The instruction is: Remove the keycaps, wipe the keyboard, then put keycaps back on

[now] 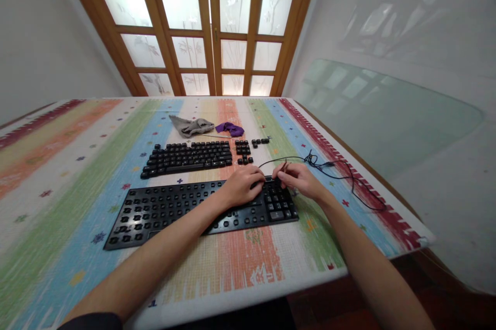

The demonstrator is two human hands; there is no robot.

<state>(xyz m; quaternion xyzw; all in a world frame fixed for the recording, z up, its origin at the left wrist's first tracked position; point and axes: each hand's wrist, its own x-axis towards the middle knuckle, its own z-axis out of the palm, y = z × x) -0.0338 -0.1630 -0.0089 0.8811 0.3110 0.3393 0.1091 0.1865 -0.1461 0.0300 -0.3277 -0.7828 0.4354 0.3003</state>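
Keyboard (174, 201) with most of its keys bare is laid flat on the striped tablecloth (225, 268), crossed by the left forearm. It can be judged stiff and fairly light, its plastic perhaps slippery, with the exposed key posts as its most fragile part; it is best held by the frame edges, with pressure kept off those posts. Caps are seated in the number block (277, 214) at the right end, and these would probably need a fingertip grip. The left hand (244, 185) is rested over the board's upper right part, its fingers bent and drawn close together near the top edge; whether anything is gripped beneath them cannot be told. By the right hand (300, 180), just above the number block, a thin brownish item (285, 166) is held, pinched between thumb and fingertips. Loose keycaps (189, 155) are set in rows behind the board, and the black cable (341, 177) is trailed rightward.
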